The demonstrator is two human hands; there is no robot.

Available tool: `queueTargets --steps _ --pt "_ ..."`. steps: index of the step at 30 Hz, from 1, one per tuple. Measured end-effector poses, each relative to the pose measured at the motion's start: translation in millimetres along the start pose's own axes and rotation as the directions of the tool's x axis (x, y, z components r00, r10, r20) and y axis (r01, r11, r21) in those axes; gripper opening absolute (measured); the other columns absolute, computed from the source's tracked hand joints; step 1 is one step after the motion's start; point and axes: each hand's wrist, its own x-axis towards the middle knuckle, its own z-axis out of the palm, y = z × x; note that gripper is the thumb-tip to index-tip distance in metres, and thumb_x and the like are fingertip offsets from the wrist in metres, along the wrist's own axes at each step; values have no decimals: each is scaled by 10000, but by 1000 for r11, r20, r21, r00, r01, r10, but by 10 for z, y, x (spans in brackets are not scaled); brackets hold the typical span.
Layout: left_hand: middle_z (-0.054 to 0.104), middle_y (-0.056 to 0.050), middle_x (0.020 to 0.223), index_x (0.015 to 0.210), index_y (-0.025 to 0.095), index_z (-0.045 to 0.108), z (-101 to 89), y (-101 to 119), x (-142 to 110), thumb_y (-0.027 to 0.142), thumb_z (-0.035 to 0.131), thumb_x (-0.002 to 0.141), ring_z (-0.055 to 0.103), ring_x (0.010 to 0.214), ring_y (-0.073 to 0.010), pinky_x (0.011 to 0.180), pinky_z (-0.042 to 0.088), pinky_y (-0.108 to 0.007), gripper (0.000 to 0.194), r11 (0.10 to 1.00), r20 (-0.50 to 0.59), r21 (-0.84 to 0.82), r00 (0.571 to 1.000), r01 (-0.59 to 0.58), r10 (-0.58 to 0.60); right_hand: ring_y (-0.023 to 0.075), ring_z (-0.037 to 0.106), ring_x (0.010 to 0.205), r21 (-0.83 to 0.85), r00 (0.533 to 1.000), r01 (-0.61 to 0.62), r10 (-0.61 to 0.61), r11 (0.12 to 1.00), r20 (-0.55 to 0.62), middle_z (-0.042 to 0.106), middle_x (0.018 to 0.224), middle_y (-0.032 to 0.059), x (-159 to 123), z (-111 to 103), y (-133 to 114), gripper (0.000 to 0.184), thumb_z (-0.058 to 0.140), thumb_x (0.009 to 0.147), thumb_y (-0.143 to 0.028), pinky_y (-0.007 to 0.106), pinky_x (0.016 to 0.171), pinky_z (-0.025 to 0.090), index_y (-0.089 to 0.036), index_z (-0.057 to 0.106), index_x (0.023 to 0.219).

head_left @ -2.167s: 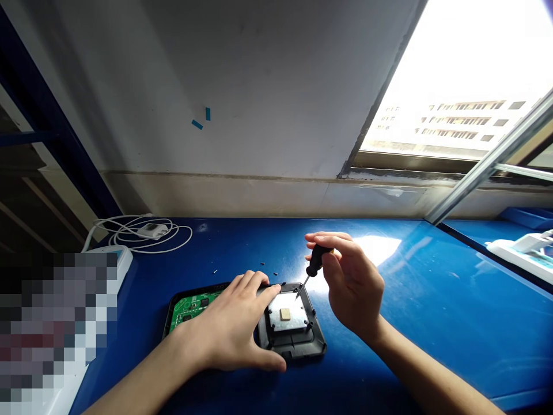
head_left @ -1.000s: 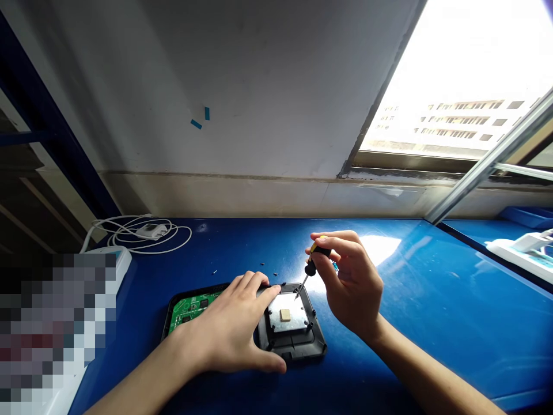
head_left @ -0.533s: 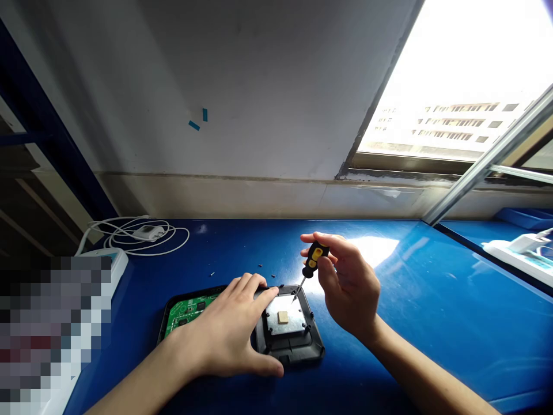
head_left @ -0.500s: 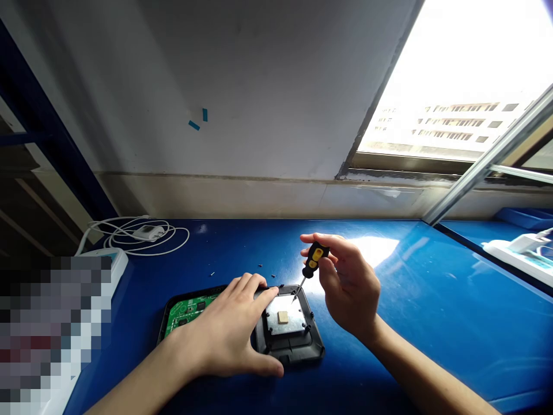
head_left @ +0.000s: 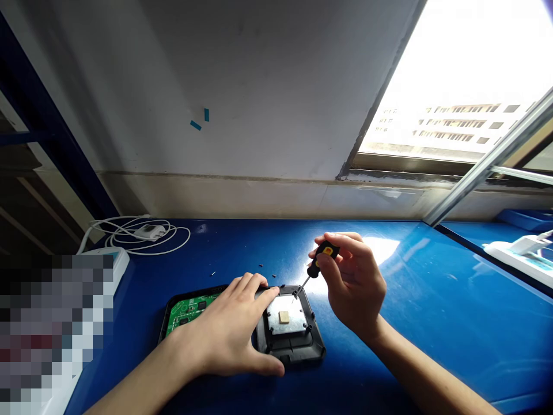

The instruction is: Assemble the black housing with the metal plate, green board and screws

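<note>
In the head view, my right hand [head_left: 358,282] pinches a black and yellow screwdriver [head_left: 324,256] by its handle. The thin shaft slants down to the left, its tip at the upper part of a silver metal plate [head_left: 287,330]. This plate, with a small tan square pad [head_left: 284,317] on it, lies inside a black plastic cover [head_left: 298,353]. Across the cover's left side spreads my left hand [head_left: 233,328], fingers at the far edge and thumb at the near edge, gripping it. Beneath that hand and wrist, a green circuit board [head_left: 185,311] in a black housing is partly hidden.
Several tiny screws [head_left: 261,266] lie on the blue tabletop [head_left: 432,323] beyond the cover. A white cable with a charger [head_left: 150,231] is coiled at the back left, near a white power strip [head_left: 118,262]. Another white strip [head_left: 518,253] lies at the right behind a metal frame.
My right hand has shifted slightly right, and the screwdriver handle has turned and leans further right. My left hand and the cover stay in place.
</note>
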Motion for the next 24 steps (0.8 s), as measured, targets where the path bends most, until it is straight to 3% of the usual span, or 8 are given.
queueTargets --steps 5,13,16,20,24 --pt "491 -127 1471 1525 268 498 -13 10 7 689 819 664 445 1340 -422 1134 428 -596 1011 1000 -8 -3 1000 -13 13 169 714 913 61 997 -14 18 998 -72 618 1135 26 17 20 41 403 633 945 -63 345 675 666 -327 626 1249" --pt "511 -102 1423 1468 306 546 7 -13 -5 647 857 636 490 1302 -405 1095 475 -576 951 1000 -45 -25 999 -19 18 155 755 922 175 993 -95 105 980 -48 615 1156 10 5 84 109 351 634 969 -106 351 749 699 -329 603 1238" --pt "414 -111 1561 1514 314 499 32 -31 -8 633 869 628 406 1427 -446 1160 415 -616 1012 999 -44 -31 999 -11 10 155 761 921 197 991 -117 127 973 -36 616 1156 6 -10 110 121 331 630 976 -121 359 763 703 -326 593 1232" --pt "137 -91 1743 1619 318 332 37 -28 -4 615 860 657 157 1574 -468 1248 246 -666 1137 1000 6 -16 1000 25 -25 161 762 925 209 990 -133 141 969 -26 608 1166 12 -32 140 124 298 627 981 -144 381 785 704 -315 582 1221" --pt "141 -102 1748 1652 274 238 24 -15 3 627 842 670 142 1588 -435 1274 212 -632 1206 999 25 -20 999 31 -30 161 762 936 226 993 -111 120 968 -24 607 1168 10 -36 150 99 309 626 977 -128 387 807 701 -320 585 1216"
